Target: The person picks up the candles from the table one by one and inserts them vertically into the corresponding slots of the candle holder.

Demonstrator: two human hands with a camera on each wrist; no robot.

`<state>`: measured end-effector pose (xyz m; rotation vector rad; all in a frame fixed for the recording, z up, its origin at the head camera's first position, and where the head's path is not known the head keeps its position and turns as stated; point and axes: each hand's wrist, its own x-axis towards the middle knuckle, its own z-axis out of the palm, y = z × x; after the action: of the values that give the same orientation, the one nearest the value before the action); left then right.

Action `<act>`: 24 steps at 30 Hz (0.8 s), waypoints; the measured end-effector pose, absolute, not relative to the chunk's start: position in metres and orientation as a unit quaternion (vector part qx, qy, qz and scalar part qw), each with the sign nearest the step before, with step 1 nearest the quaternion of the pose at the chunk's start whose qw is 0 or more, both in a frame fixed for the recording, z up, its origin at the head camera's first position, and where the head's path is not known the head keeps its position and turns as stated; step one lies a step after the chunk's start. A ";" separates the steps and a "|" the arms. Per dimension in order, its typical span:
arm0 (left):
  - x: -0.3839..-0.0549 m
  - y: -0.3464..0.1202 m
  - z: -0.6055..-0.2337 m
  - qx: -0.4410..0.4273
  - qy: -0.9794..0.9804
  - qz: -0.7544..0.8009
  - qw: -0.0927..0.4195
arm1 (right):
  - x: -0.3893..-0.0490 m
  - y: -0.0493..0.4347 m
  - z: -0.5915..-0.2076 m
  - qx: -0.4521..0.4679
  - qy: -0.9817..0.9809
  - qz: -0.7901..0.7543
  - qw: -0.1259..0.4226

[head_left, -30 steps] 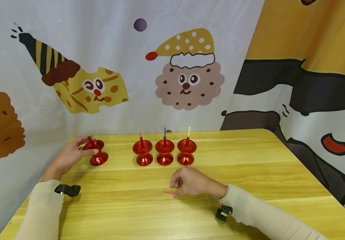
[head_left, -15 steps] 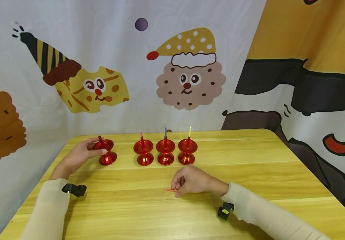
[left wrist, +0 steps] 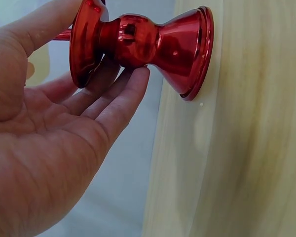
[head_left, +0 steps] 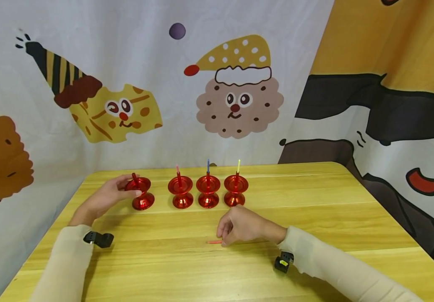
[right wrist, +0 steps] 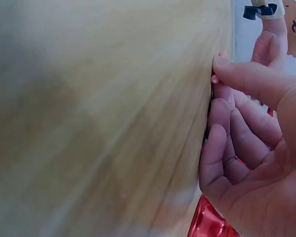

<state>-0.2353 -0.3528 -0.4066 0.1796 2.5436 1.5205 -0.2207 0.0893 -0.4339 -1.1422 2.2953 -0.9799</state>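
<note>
My left hand [head_left: 107, 196] grips a shiny red candle holder [head_left: 143, 202] by its upper dish, fingers and thumb round it. The holder leans slightly, and no candle shows in its stem. In the left wrist view the fingers curl under its narrow middle [left wrist: 138, 42], with the flared base close to the tabletop; contact is hard to tell. Low over the table, my right hand [head_left: 244, 226] pinches a small orange-red candle [head_left: 214, 242] between thumb and finger. Most of that candle [right wrist: 215, 79] is hidden by the fingers in the right wrist view.
Beside the held holder stand three matching red holders in a row: one with a pink candle [head_left: 177, 169], one with a blue candle [head_left: 208, 166], one with a yellow candle [head_left: 238, 166]. The wooden table [head_left: 156, 268] ends at a printed curtain [head_left: 145, 25] behind.
The left hand has moved the red candle holder rightward, closer to the row of three. My right hand has stayed nearly in place, its thumb and finger now together on the candle.
</note>
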 end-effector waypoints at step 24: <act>-0.235 -0.334 -0.407 0.082 0.861 0.493 0.094 | -0.223 0.065 -0.430 -0.475 0.791 -0.369 0.113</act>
<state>-0.2350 -0.3337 -0.4066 0.2423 2.5546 1.4628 -0.2227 0.0650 -0.4297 -1.3937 2.3211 -1.0828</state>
